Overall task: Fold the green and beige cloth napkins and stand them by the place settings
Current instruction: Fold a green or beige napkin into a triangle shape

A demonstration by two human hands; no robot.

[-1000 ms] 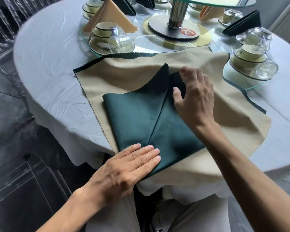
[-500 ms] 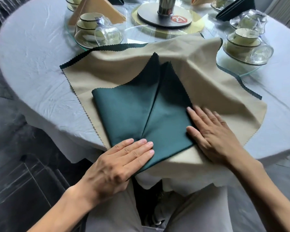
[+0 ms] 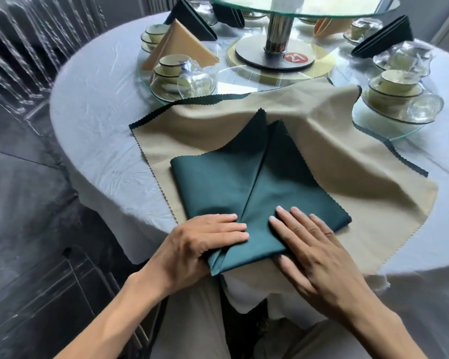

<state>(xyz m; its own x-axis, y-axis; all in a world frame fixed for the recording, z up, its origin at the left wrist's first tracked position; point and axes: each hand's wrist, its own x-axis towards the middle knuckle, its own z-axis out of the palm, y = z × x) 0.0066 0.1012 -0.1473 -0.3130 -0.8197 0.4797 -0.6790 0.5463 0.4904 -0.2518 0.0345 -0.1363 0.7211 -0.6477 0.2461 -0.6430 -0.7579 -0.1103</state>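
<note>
Now moved down from the far flap to the near corner, right hand (image 3: 319,244) flat beside flat left hand (image 3: 205,242), pressing green napkin (image 3: 257,187) creases, ready for next fold.

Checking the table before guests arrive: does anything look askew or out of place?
A glass lies tipped on its side by the cup stack at the left setting. The beige napkin lies unfolded and rumpled, its far edge riding up onto the glass turntable.
</note>
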